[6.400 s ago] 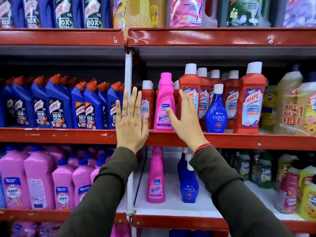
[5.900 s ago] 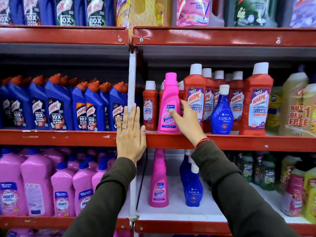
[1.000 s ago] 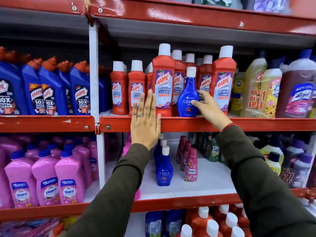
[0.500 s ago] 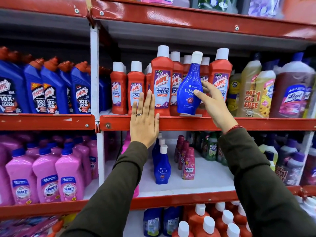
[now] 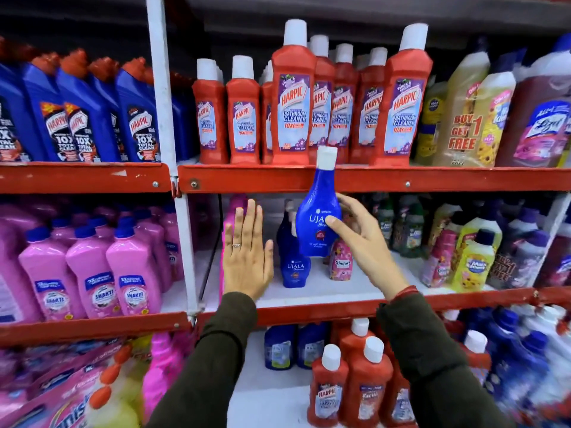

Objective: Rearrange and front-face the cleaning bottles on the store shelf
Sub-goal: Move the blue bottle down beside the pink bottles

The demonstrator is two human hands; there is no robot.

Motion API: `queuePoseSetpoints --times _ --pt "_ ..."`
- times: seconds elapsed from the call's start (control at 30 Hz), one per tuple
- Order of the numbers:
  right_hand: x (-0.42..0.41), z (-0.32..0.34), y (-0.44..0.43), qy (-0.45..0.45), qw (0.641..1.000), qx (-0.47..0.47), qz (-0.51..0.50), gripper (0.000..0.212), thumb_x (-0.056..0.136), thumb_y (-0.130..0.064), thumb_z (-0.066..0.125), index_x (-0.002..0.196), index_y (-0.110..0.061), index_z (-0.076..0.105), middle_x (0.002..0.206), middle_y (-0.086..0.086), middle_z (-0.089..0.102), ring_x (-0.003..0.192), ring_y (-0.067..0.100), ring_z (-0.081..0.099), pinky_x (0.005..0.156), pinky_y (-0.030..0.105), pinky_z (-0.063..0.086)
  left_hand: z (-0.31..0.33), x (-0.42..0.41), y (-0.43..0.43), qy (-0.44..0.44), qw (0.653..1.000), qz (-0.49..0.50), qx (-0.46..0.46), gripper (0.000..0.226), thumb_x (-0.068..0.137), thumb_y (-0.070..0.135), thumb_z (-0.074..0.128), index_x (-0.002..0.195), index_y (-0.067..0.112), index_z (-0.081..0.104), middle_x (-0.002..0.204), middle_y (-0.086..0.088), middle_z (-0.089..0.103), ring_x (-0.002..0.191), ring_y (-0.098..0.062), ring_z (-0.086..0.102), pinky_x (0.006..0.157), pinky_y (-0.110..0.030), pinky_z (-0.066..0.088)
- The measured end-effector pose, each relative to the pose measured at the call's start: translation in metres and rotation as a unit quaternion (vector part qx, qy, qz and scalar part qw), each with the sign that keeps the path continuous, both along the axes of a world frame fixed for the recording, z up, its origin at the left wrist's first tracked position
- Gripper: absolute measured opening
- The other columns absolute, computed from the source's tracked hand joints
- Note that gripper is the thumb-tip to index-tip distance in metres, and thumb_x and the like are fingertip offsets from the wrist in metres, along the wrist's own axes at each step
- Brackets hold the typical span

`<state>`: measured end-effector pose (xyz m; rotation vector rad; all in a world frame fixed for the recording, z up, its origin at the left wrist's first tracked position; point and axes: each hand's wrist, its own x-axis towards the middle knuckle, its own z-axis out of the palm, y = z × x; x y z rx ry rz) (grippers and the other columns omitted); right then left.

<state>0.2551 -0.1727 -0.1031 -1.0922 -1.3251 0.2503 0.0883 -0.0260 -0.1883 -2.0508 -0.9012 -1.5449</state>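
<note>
Left hand [image 5: 247, 257] flat (fingers together), right hand [image 5: 361, 242] gripping

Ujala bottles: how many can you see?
2 for sure: one held in the right hand, Ujala bottle; one standing on the shelf below, with more possibly hidden behind it.

Harpic bathroom cleaner bottles [image 5: 293, 100] on the upper shelf [image 5: 401, 179], Ujala bottle [image 5: 318, 211] in the right hand [image 5: 361, 242] before that shelf's edge — above another Ujala bottle [image 5: 293, 267], Comfort bottle [image 5: 340, 264] just right, left hand [image 5: 247, 254] left of both.

Dark olive sleeves [image 5: 432, 359]; ring [image 5: 236, 245]; red wristband [image 5: 403, 293].
</note>
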Motion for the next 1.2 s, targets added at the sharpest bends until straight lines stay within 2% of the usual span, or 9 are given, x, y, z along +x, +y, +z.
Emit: queuePoseSetpoints --times 0.17,0.23,0.33,0.5,0.63,0.7,0.77,0.9,1.2 --pt "-0.004 -0.054 0.011 0.025 0.998 -0.050 0.013 0.041 0.095 -0.001 0.059 0.135 -0.010 0.053 0.123 0.001 0.066 0.101 0.003 0.064 0.081 0.014 0.051 -0.053 -0.009 0.000 0.017 0.997 0.000 -0.070 0.070 0.103 0.027 0.033 0.165 0.007 0.009 0.173 -0.013 0.015 0.162 -0.019 -0.006 0.131 -0.037 -0.008" --pt "-0.004 -0.072 0.018 0.022 0.997 -0.071 0.005 0.042 0.095 -0.003 0.060 0.135 -0.013 0.053 0.127 0.003 0.066 0.108 0.007 0.065 0.087 0.019 0.053 -0.071 -0.009 0.000 0.029 0.996 0.003 -0.088 0.071 0.103 0.028 0.033 0.166 0.008 0.005 0.174 -0.013 0.011 0.162 -0.021 -0.005 0.132 -0.038 -0.008" --pt "0.000 -0.098 0.029 0.018 0.996 -0.093 -0.005 0.043 0.094 -0.006 0.062 0.135 -0.016 0.053 0.133 0.006 0.063 0.124 0.021 0.059 0.098 0.027 0.052 -0.094 -0.008 0.001 0.043 0.995 0.012 -0.091 0.075 0.103 0.028 0.033 0.166 0.011 -0.004 0.175 -0.008 -0.008 0.162 -0.021 -0.009 0.132 -0.039 -0.007" --pt "0.007 -0.129 0.042 0.032 0.991 -0.128 -0.020 0.042 0.095 -0.010 0.062 0.135 -0.021 0.053 0.135 0.000 0.060 0.126 0.021 0.057 0.103 0.032 0.051 -0.123 -0.004 0.009 0.066 0.992 0.024 -0.108 0.078 0.102 0.030 0.033 0.165 0.009 -0.008 0.174 -0.007 -0.019 0.162 -0.021 -0.013 0.132 -0.038 -0.008" --pt "0.009 -0.141 0.050 0.042 0.988 -0.148 -0.023 0.040 0.096 -0.008 0.060 0.128 -0.030 0.053 0.135 0.000 0.060 0.125 0.020 0.057 0.096 0.019 0.051 -0.135 -0.002 0.019 0.087 0.991 0.035 -0.096 0.078 0.102 0.030 0.033 0.165 0.008 -0.008 0.173 -0.008 -0.020 0.161 -0.020 -0.015 0.131 -0.037 -0.008" --pt "0.009 -0.145 0.054 0.039 0.987 -0.152 -0.026 0.040 0.096 -0.007 0.060 0.128 -0.031 0.052 0.136 0.000 0.058 0.126 0.019 0.056 0.100 0.022 0.050 -0.136 -0.002 0.021 0.089 0.991 0.034 -0.089 0.078 0.102 0.030 0.033 0.164 0.008 -0.009 0.173 -0.008 -0.020 0.161 -0.020 -0.015 0.131 -0.036 -0.009" --pt "0.010 -0.148 0.059 0.042 0.987 -0.154 -0.024 0.041 0.096 -0.008 0.060 0.129 -0.030 0.052 0.137 0.001 0.057 0.127 0.019 0.055 0.101 0.024 0.050 -0.136 -0.001 0.022 0.091 0.991 0.036 -0.088 0.078 0.102 0.030 0.032 0.164 0.007 -0.009 0.173 -0.008 -0.021 0.161 -0.020 -0.016 0.131 -0.036 -0.010" --pt "0.012 -0.150 0.066 0.044 0.987 -0.155 -0.017 0.042 0.097 -0.009 0.059 0.136 -0.022 0.051 0.139 0.000 0.056 0.128 0.017 0.054 0.091 0.010 0.050 -0.137 -0.001 0.022 0.094 0.991 0.044 -0.087 0.078 0.102 0.030 0.031 0.164 0.007 -0.010 0.173 -0.009 -0.021 0.161 -0.020 -0.017 0.131 -0.036 -0.010" --pt "0.018 -0.153 0.060 0.055 0.986 -0.158 -0.027 0.045 0.098 -0.012 0.058 0.141 -0.021 0.049 0.141 0.001 0.054 0.128 0.016 0.053 0.090 0.009 0.051 -0.137 0.005 0.015 0.093 0.991 0.037 -0.088 0.076 0.103 0.031 0.030 0.164 0.006 -0.008 0.173 -0.010 -0.021 0.161 -0.021 -0.016 0.131 -0.036 -0.009"
